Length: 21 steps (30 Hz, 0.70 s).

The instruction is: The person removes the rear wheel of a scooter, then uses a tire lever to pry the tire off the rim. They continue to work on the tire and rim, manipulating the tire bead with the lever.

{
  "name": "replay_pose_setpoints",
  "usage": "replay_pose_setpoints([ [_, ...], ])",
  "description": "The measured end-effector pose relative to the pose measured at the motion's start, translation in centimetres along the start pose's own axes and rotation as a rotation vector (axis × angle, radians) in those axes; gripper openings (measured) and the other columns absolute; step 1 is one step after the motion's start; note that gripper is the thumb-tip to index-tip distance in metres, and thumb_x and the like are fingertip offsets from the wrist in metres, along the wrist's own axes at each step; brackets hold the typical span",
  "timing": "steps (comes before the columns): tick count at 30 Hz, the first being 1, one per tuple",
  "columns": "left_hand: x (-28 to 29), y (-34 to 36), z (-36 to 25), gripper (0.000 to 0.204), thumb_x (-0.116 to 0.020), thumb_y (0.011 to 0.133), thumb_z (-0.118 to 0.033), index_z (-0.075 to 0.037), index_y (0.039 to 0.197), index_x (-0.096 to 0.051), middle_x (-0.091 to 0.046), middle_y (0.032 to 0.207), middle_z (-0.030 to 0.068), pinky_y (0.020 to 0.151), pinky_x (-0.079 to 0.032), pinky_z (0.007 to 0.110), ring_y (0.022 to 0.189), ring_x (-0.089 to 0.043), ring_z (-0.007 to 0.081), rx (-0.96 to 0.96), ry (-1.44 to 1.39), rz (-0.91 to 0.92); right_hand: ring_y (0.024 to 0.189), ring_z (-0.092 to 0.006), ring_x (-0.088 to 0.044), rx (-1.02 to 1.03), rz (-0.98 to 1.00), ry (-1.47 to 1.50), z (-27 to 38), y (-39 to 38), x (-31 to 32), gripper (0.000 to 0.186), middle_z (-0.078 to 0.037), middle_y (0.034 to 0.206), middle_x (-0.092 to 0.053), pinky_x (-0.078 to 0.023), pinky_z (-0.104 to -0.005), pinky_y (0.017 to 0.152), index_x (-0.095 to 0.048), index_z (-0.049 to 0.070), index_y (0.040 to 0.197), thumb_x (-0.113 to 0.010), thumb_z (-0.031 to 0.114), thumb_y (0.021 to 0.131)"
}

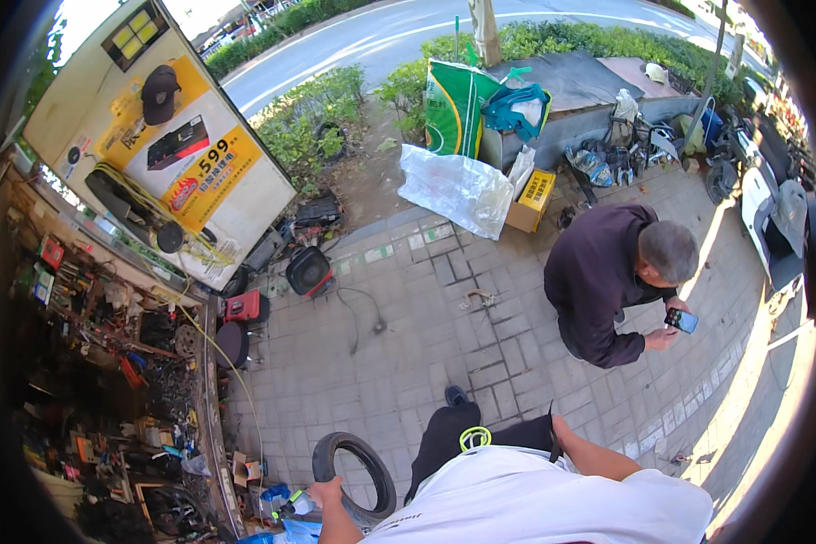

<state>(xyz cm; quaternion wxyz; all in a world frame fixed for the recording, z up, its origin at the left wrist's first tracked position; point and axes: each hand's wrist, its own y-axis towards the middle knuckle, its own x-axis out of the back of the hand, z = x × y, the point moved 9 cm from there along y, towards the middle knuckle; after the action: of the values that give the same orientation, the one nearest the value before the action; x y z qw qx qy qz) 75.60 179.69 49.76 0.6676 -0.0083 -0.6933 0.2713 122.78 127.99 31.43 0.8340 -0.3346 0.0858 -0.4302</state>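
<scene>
A black tyre [355,471] stands upright on the paved ground just in front of the person's legs, low in the view and left of centre. The left hand [325,494] sits at its lower left rim, fingers curled against the rubber, so the tyre rises up and to the right of the grip; how firmly the hand closes on it cannot be told from here. A small spray bottle with a green cap [297,503] lies just beside that hand, among blue wrapping. The right forearm [598,458] bends back toward the hip, and the right hand is hidden behind the dark trousers, so its grip cannot be told. A yellow-green ring [474,439] hangs at the waist above the white shirt [535,503].

Well apart, another person in a dark top [598,276] crouches over a phone [681,319]. To the left stands a cluttered stall of tools [109,363] under a big signboard [163,136].
</scene>
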Motion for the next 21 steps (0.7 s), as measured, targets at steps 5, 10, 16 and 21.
replay_pose_setpoints([
  [5,2.9,4.6,-11.1,0.074,-0.084,0.058,-0.041,0.003,0.113,-0.061,-0.055,0.126,0.0209,0.101,-0.046,0.047,0.122,-0.049,0.0349,-0.009,0.029,-0.02,0.077,-0.0202,-0.065,0.124,-0.136,-0.258,16.9,7.8,-0.6,0.024,-0.02,0.079,-0.068,-0.047,-0.0425,0.062,-0.064,-0.006,0.089,-0.053,0.015,0.088],
  [10,7.2,9.1,-25.8,0.071,-0.084,0.058,-0.041,0.004,0.108,-0.062,-0.058,0.119,0.0222,0.099,-0.046,0.047,0.116,-0.053,0.0358,-0.107,0.02,-0.077,0.093,-0.0394,-0.066,0.193,-0.167,-0.456,28.8,17.9,-2.0,0.02,-0.03,0.086,-0.063,-0.048,-0.0458,0.063,-0.065,-0.004,0.087,-0.055,0.013,0.084],
  [16,12.0,13.3,-43.1,0.071,-0.084,0.058,-0.042,0.006,0.105,-0.062,-0.06,0.113,0.0237,0.097,-0.046,0.047,0.111,-0.055,0.0385,-0.181,-0.066,-0.238,0.086,-0.0463,-0.062,0.289,-0.084,-0.561,42.2,34.3,-5.2,0.016,-0.028,0.084,-0.064,-0.051,-0.044,0.067,-0.064,-0.003,0.083,-0.056,0.011,0.081],
  [21,18.0,16.6,-57.5,0.07,-0.085,0.058,-0.039,0.008,0.103,-0.062,-0.062,0.108,0.0254,0.096,-0.045,0.049,0.107,-0.057,0.0399,-0.119,-0.094,-0.278,0.077,-0.0392,-0.065,0.729,0.182,-1.004,56.9,44.6,-10.0,0.011,-0.019,0.082,-0.065,-0.054,-0.0458,0.068,-0.064,0.002,0.076,-0.058,0.011,0.077],
])
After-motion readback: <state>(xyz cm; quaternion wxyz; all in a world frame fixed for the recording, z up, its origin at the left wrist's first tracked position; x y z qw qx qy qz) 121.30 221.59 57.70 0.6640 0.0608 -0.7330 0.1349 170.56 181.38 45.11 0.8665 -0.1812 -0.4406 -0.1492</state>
